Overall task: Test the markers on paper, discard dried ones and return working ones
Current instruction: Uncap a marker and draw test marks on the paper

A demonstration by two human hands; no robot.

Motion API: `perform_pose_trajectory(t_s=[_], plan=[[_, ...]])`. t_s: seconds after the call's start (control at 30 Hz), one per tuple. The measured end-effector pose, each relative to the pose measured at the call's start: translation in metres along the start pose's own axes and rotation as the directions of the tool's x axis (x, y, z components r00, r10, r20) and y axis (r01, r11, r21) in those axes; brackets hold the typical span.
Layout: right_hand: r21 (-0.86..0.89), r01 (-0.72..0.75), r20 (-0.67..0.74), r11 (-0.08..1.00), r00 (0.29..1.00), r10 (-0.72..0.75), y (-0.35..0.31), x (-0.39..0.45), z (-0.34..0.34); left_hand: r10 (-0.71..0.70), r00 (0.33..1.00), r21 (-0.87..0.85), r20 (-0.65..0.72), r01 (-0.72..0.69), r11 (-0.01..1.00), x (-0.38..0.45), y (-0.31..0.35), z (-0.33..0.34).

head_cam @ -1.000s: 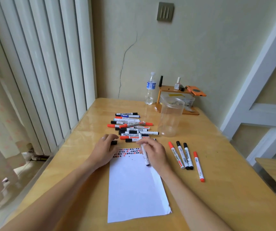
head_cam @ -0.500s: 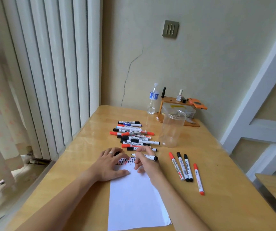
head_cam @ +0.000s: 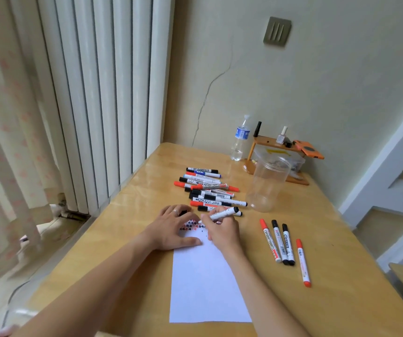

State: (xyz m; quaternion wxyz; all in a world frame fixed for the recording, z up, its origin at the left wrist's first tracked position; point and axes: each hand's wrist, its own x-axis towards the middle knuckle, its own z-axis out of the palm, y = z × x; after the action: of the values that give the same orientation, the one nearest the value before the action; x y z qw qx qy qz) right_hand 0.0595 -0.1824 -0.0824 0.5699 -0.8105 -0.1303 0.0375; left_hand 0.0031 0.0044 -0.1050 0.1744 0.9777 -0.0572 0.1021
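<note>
A white sheet of paper lies on the wooden table, with small red and black test marks along its top edge. My right hand grips an uncapped white marker with a black end, its tip down on the marks. My left hand rests on the sheet's top left corner, and a black cap is tucked between its fingers. A pile of several red, black and blue markers lies just beyond the paper.
Several capped markers, red and black, lie in a row right of the paper. A clear empty jar stands behind them. A water bottle and a small wooden rack sit by the wall. A radiator runs along the left.
My right hand turned the marker from upright to lying nearly flat and brought its tip onto the marks at the paper's top. My left hand spread out over the sheet's corner.
</note>
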Motion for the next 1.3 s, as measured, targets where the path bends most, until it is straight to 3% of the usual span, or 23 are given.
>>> perform_pose_trajectory(t_s=[0.2, 0.53, 1.3], plan=[[-0.003, 0.037, -0.048, 0.999, 0.998, -0.037, 0.0096, -0.0040, 0.0025, 0.011, 1.000, -0.017, -0.023, -0.011, 1.000, 0.0002, -0.0023, 0.0007], [-0.070, 0.045, 0.006, 0.997, 0.999, -0.045, 0.0083, -0.0057, 0.0006, 0.023, 0.999, -0.028, -0.034, -0.024, 0.999, -0.0009, -0.0014, -0.0002], [-0.040, 0.040, 0.006, 0.998, 0.999, -0.040, 0.0080, -0.0071, -0.0002, 0.025, 1.000, 0.003, 0.004, -0.025, 1.000, -0.0041, 0.0027, -0.0058]])
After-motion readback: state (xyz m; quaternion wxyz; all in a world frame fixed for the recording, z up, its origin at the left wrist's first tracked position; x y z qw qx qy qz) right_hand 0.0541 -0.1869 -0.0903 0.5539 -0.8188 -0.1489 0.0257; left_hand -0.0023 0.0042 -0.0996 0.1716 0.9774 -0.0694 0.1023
